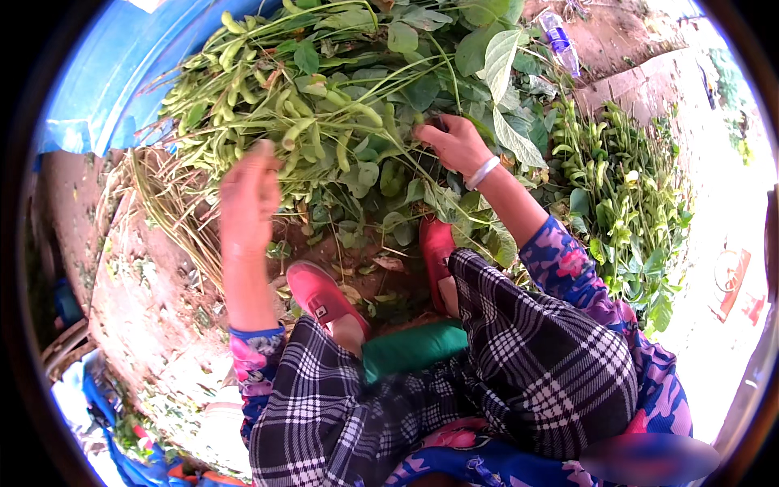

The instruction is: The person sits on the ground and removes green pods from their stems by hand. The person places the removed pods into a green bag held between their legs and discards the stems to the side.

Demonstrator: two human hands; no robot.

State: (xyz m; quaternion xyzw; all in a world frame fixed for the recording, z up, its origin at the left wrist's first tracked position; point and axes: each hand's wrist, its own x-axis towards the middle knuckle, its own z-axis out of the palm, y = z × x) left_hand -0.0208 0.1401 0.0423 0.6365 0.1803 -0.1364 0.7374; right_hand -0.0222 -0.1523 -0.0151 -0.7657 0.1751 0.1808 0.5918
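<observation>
A large heap of soybean plants (298, 103) with green pods and broad leaves lies in front of me. My left hand (249, 192) is at the left side of the heap, blurred, with its fingers curled close to the pods. Whether it holds a pod cannot be made out. On the right, my right hand (453, 146) has its thumb and fingers pinched together on the soybean plant among stems and pods; the part within its fingers is mostly hidden. A long stem (420, 167) runs slantwise just below that hand. A pale bangle (484, 172) circles the right wrist.
A blue plastic sheet (115, 73) borders the heap at upper left. Bare stalks (176, 219) lie left of my feet, and more podded plants (608, 176) lie to the right. A plastic bottle (560, 42) rests beyond. Between my legs is a green cushion-like item (414, 348).
</observation>
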